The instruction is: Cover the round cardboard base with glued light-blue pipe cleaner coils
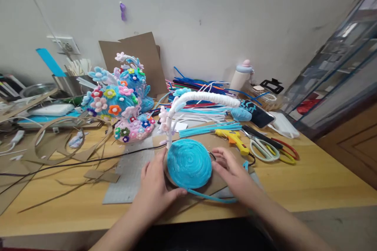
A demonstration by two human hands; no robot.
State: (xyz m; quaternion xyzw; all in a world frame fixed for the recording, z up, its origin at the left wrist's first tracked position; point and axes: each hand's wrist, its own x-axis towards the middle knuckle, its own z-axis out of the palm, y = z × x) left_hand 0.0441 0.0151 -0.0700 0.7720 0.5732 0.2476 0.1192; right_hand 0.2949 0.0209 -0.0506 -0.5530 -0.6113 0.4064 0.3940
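Observation:
A round disc covered in a spiral of blue pipe cleaner lies on cardboard near the table's front edge. A white fuzzy arch rises from its far left rim. My left hand grips the disc's left and front rim, thumb at the near edge. My right hand rests on the right rim, fingers curled against it. A loose tail of blue pipe cleaner runs out from under the disc toward my right wrist.
A colourful pipe-cleaner flower sculpture stands behind left. A yellow glue gun, scissors and a heap of pipe cleaners lie behind right. Cardboard rings and strips litter the left. A black cable crosses the table.

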